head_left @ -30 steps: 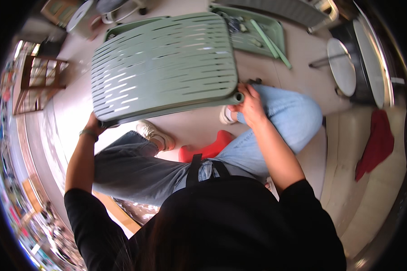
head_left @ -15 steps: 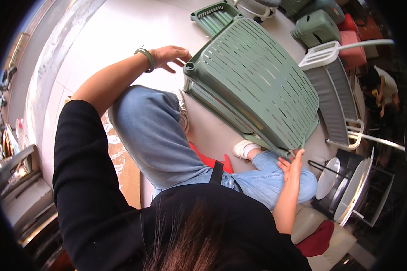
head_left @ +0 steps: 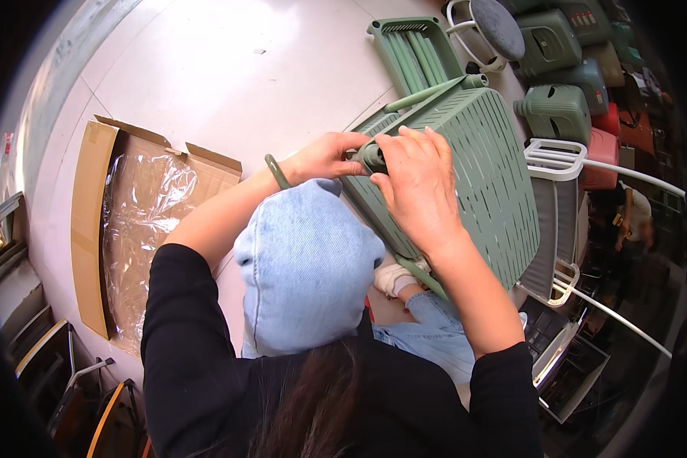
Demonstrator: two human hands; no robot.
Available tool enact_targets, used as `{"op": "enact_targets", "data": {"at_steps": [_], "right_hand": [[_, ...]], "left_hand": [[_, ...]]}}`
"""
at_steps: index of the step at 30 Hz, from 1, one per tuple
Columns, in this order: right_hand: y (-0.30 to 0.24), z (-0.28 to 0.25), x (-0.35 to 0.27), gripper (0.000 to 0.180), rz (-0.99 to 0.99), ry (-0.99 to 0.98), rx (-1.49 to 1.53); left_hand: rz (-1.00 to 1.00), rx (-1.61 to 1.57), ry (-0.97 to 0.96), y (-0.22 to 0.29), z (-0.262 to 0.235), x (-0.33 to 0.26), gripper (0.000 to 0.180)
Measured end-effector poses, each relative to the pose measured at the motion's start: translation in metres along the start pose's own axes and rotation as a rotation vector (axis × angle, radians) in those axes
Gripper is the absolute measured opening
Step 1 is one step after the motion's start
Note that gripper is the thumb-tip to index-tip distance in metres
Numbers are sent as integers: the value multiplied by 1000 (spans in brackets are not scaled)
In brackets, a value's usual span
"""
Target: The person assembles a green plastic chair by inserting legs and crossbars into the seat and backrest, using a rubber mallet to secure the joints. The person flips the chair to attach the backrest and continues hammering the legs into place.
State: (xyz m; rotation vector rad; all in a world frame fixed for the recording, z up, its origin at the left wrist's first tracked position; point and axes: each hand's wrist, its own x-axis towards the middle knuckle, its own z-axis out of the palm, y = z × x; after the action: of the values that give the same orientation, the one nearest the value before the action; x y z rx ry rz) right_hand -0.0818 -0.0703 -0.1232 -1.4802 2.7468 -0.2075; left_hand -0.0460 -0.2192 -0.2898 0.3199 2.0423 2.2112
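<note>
A green plastic rack [head_left: 485,160] with a slotted panel stands tilted on the floor ahead of me, right of my raised knee. Both my hands meet at its near left corner, round a dark round corner piece [head_left: 372,158]. My left hand [head_left: 330,156], a green bangle on its wrist, grips the corner from the left with thumb and fingers closed. My right hand [head_left: 421,183] reaches over from the right, fingers bent round the corner piece; its palm hides part of the panel. Behind the rack lies a smaller green tray [head_left: 379,32] holding several green tubes [head_left: 420,59].
An open cardboard box [head_left: 91,229] with clear plastic film [head_left: 149,221] lies at my left. A stool with a grey seat [head_left: 498,30], green containers [head_left: 553,114] and a grey folded chair [head_left: 553,221] crowd the right. Another person [head_left: 632,217] is at the far right.
My right hand has moved from the rack's near right corner to its left corner. My left hand has closed on that corner too. The rack is turned, and my left knee sits higher.
</note>
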Motion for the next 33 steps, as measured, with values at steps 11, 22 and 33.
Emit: {"op": "enact_targets", "data": {"at_steps": [11,22,33], "right_hand": [[34,15,11,36,-109,-30,172],[36,25,7,31,-140,127,206],[50,15,14,45,-97,61,388]], "left_hand": [[186,101,52,-4,-3,0,40],[75,275,102,6,6,-4,36],[20,151,167,0,11,-4,31]]}}
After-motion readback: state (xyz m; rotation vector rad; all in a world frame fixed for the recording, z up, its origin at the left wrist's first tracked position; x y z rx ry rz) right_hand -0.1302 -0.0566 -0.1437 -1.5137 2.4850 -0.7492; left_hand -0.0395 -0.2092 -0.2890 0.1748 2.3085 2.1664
